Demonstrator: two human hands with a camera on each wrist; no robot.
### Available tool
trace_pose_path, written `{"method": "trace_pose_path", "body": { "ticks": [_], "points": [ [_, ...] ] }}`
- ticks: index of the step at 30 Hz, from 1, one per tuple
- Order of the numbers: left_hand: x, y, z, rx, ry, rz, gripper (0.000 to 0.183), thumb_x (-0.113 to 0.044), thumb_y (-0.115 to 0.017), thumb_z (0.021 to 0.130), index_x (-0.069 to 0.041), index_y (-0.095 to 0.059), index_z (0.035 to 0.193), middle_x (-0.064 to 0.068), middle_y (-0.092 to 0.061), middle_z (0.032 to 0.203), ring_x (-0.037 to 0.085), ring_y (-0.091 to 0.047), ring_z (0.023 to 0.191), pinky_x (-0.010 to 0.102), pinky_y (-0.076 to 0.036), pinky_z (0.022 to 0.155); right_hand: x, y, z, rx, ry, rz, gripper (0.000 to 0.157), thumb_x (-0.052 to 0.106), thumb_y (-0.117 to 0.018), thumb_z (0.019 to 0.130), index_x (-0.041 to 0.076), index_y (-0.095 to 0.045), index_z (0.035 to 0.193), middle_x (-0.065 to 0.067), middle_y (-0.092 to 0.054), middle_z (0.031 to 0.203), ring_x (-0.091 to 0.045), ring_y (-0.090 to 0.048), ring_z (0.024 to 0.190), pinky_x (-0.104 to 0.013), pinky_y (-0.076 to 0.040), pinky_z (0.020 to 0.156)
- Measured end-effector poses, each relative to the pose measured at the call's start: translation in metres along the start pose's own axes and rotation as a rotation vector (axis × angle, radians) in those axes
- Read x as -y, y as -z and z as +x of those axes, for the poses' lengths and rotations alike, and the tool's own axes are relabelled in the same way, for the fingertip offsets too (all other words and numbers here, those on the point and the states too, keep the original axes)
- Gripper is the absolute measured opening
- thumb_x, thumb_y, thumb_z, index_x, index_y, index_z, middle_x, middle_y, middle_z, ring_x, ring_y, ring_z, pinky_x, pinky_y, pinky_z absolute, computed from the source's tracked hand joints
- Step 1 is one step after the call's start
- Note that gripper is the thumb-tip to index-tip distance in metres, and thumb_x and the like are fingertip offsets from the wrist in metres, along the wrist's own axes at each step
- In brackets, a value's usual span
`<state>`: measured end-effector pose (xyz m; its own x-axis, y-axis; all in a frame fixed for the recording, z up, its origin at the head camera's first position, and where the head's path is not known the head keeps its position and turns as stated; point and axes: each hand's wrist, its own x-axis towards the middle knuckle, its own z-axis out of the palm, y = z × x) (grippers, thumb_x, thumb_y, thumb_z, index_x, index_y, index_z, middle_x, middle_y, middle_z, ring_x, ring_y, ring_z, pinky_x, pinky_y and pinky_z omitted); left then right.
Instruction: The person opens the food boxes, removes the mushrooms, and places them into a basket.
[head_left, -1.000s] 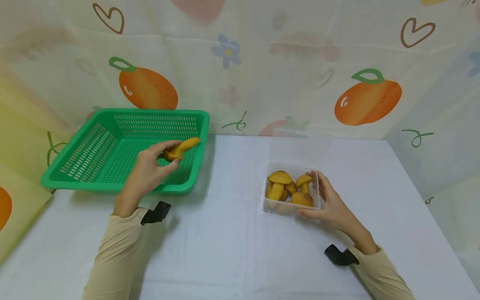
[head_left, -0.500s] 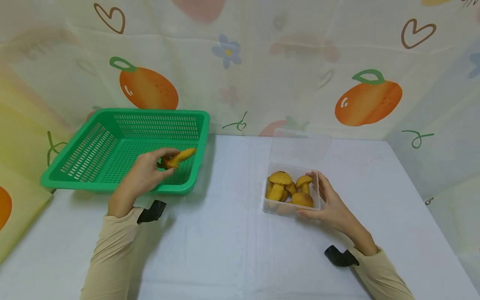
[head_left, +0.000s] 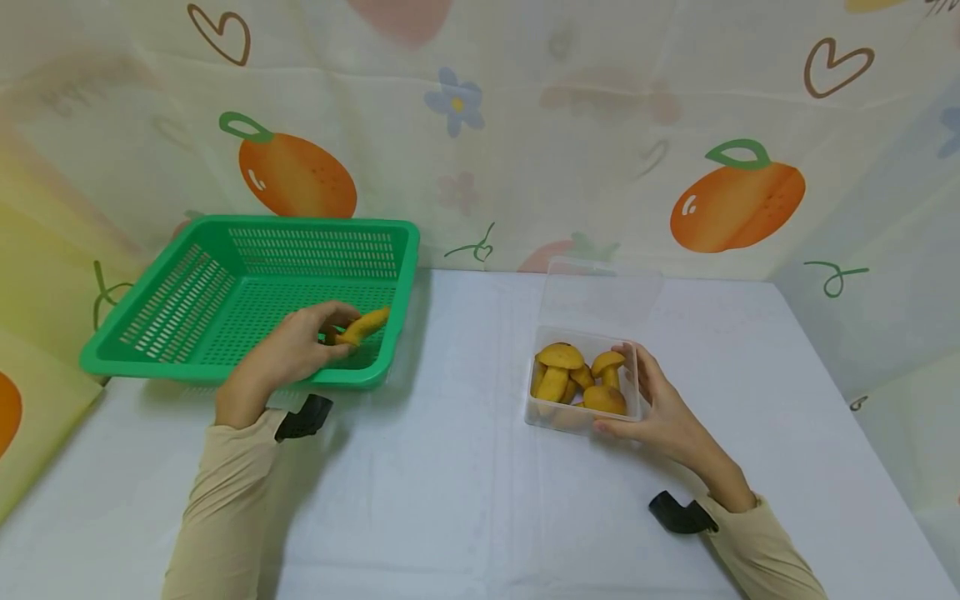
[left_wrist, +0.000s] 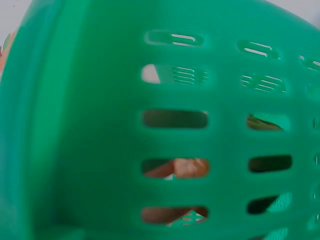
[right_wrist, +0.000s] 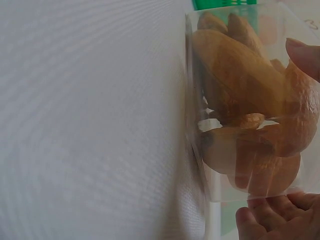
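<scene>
My left hand (head_left: 296, 346) reaches over the near rim of a green slotted basket (head_left: 315, 225) and holds a yellow-brown mushroom (head_left: 365, 327) low inside its right end. The mushroom's stem points up and right; its cap is mostly hidden by the fingers. In the left wrist view the basket's wall (left_wrist: 110, 125) fills the picture, with bits of the hand showing through slots. On the right, my right hand (head_left: 663, 417) grips the right side of a clear plastic box (head_left: 551, 415), thumb in front and fingers behind. Several yellow mushrooms (right_wrist: 240, 75) fill the box.
The box's clear lid (head_left: 600, 296) stands open at its back. A white cloth (head_left: 450, 467) covers the table. Behind rises a printed curtain (head_left: 510, 167) with oranges, and a yellow-tinted panel (head_left: 45, 350) borders the left side.
My left hand has lowered the mushroom deeper into the basket, moving slightly left and toward me. The right hand and the box have stayed in place.
</scene>
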<state>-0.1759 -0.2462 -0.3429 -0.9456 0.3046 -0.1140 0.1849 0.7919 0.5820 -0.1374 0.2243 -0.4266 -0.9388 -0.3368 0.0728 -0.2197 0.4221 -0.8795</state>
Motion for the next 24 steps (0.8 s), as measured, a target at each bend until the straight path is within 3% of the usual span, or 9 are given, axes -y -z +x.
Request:
{"method": "trace_pose_path", "body": {
  "ticks": [5, 13, 24],
  "points": [
    [0.0001, 0.0001, 0.0011, 0.05, 0.009, -0.015, 0.043, -0.011, -0.063, 0.095, 0.003, -0.051, 0.135, 0.028, -0.058, 0.129, 0.043, -0.058, 0.117, 0.055, -0.049, 0.093, 0.0002, -0.0001, 0.0004, 0.001, 0.0, -0.003, 0.102, 0.012, -0.086, 0.076, 0.007, -0.02, 0.153, -0.017, -0.03, 0.156, -0.044, -0.023, 0.148, -0.063, -0.017, 0.118],
    [0.003, 0.0003, 0.0015, 0.075, 0.02, -0.02, 0.041, -0.011, -0.061, 0.096, 0.003, -0.053, 0.134, 0.027, -0.057, 0.132, 0.044, -0.056, 0.119, 0.055, -0.05, 0.093, 0.001, -0.0009, 0.0008, 0.003, 0.007, 0.015, 0.1, 0.01, -0.086, 0.076, 0.007, -0.021, 0.152, -0.017, -0.031, 0.156, -0.043, -0.021, 0.149, -0.063, -0.016, 0.118],
    [-0.0021, 0.0028, 0.0005, 0.037, 0.017, -0.033, 0.037, -0.005, -0.057, 0.096, 0.002, -0.054, 0.133, 0.024, -0.056, 0.137, 0.044, -0.053, 0.123, 0.056, -0.048, 0.097, 0.0025, -0.0009, 0.0004, 0.004, 0.001, 0.011, 0.101, 0.011, -0.085, 0.077, 0.007, -0.02, 0.153, -0.018, -0.03, 0.156, -0.043, -0.02, 0.15, -0.063, -0.016, 0.118]
  ]
}}
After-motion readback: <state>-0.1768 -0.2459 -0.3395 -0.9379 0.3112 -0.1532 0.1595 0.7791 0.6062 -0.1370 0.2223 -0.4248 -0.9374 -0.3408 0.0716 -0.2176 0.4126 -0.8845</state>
